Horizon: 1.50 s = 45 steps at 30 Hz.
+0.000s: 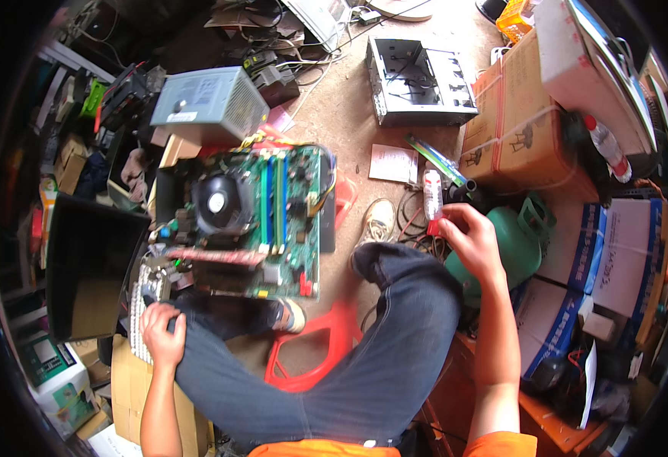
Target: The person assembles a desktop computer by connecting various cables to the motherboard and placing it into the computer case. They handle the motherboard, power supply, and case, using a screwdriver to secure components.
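Note:
A small clear plastic bottle (pixel 432 192) with a red cap is at the fingertips of my right hand (pixel 472 242). Thumb and fingers pinch the red cap end. My left hand (pixel 164 333) is beside my left thigh, over the lower end of a white keyboard (pixel 137 312). Its fingers are curled, and a small dark piece sticks out past them; what they hold is hidden. Ahead of that hand lies a green motherboard (pixel 299 228) with a round black cooling fan (pixel 218 201), memory sticks (pixel 275 198) and a reddish card (pixel 219 257). Coloured wires run from its far edge.
A grey power supply (pixel 208 99) sits behind the motherboard. A dark monitor (pixel 90 266) stands at the left. An open computer case (pixel 418 80) lies on the far floor. Cartons (pixel 517 114), a green gas cylinder (pixel 501 255) and a red plastic stool (pixel 303 358) are close by.

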{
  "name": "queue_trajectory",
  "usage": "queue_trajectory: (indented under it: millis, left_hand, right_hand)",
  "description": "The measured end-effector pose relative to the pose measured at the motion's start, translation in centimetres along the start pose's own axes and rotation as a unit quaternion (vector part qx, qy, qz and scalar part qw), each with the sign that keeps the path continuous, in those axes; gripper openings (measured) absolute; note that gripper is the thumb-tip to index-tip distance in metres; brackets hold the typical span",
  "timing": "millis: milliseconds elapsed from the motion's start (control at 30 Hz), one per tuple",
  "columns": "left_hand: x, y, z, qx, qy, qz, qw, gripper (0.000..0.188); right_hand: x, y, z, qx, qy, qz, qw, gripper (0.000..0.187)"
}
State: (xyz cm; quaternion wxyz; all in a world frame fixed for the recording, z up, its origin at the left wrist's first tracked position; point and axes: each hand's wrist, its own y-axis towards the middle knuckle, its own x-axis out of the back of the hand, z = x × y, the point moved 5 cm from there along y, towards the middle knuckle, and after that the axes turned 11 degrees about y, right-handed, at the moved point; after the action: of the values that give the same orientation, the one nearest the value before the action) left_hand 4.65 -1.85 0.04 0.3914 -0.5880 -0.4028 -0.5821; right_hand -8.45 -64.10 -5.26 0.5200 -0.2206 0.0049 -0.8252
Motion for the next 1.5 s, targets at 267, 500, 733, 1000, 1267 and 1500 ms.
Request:
queue_trajectory:
  millis: [267,500,733,1000,1267,1500]
  left_hand:
    - [0.1,1.4,0.1,0.071,0.029,0.095,0.993,0.011]
    - [0.0,-3.4,6.1,0.157,0.081,0.210,0.962,0.031]
    - [-0.1,-10.1,12.4,0.341,0.015,0.268,0.901,0.011]
    - [-0.4,-6.5,9.0,0.306,0.005,0.254,0.918,0.023]
    - [0.2,-0.2,3.2,0.098,0.027,0.096,0.990,0.011]
    - [1.4,0.3,1.6,0.062,-0.023,0.032,0.997,0.008]
  right_hand:
    - [0.7,26.9,-16.5,-0.047,-0.339,-0.010,0.939,0.088]
    - [-0.6,41.2,-21.2,0.060,-0.540,-0.006,0.839,0.089]
    - [-0.4,44.9,-23.2,0.114,-0.567,0.028,0.815,0.040]
    - [-0.5,44.7,-13.5,0.151,-0.533,0.051,0.831,0.041]
    - [-1.6,35.0,-2.6,0.096,-0.440,0.112,0.886,0.046]
    - [0.2,24.4,8.8,0.017,-0.430,0.106,0.896,0.054]
